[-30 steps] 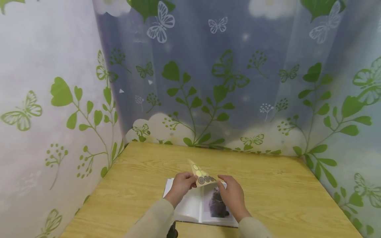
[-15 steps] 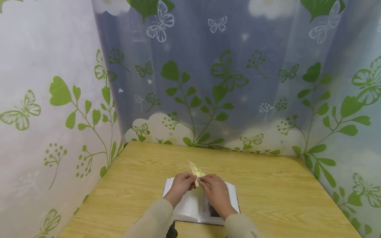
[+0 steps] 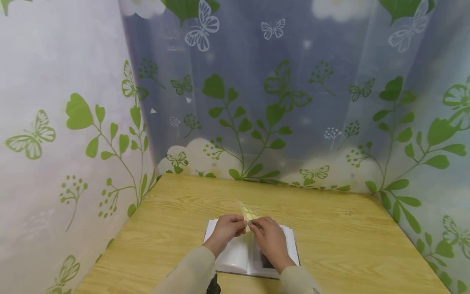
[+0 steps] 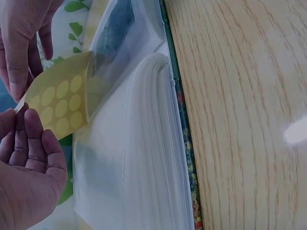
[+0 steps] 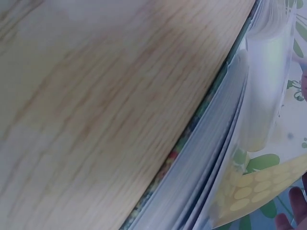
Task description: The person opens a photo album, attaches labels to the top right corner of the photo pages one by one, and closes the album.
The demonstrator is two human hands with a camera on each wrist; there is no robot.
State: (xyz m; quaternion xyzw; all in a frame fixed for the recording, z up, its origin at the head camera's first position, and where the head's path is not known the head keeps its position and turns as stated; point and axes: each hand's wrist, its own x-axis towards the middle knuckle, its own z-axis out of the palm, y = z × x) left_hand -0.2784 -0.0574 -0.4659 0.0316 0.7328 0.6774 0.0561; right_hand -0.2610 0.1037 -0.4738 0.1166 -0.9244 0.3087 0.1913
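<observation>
An open photo album (image 3: 235, 255) with clear sleeve pages (image 4: 144, 143) lies on the wooden table (image 3: 330, 237). Above it both hands hold a small yellow sheet of round stickers (image 3: 249, 213). My left hand (image 3: 240, 226) pinches the sheet's near corner. In the left wrist view that hand (image 4: 21, 120) lies below the sticker sheet (image 4: 60, 103). My right hand (image 3: 253, 224) meets it from the right, its fingertips (image 4: 17, 81) pinching the sheet's edge. The right wrist view shows the album's edge (image 5: 206, 158) and the sticker sheet (image 5: 254, 191) seen through a sleeve.
A curtain printed with green leaves and butterflies (image 3: 257, 102) encloses the table on the left, back and right. Bare wood (image 5: 96, 96) lies on all sides of the album. A dark photo (image 3: 265, 261) on the right page shows partly under my right wrist.
My right hand has moved left from the album's right page to meet the left hand at the sticker sheet, covering most of the photo. The sheet now looks narrower and sits lower.
</observation>
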